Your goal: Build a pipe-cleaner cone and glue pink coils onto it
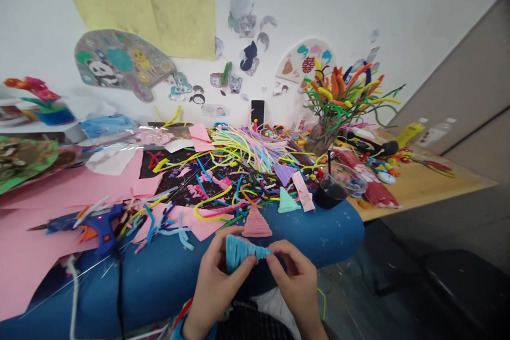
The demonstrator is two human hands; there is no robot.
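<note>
My left hand (214,275) and my right hand (294,275) meet in front of the blue table edge (167,271). Between them they pinch a light blue pleated paper cone (242,251): the left fingers grip its wide end, the right fingertips its narrow end. Just beyond it on the table lie a pink paper cone (256,224) and a teal one (287,202). A blue glue gun (93,224) rests to the left on pink paper (35,244).
A heap of coloured pipe cleaners (239,159) covers the table's middle. A dark plastic cup (334,187) stands near the right front edge, a vase of pipe-cleaner flowers (334,106) behind it. A phone (257,111) leans on the decorated wall. Wooden table (422,180) at right.
</note>
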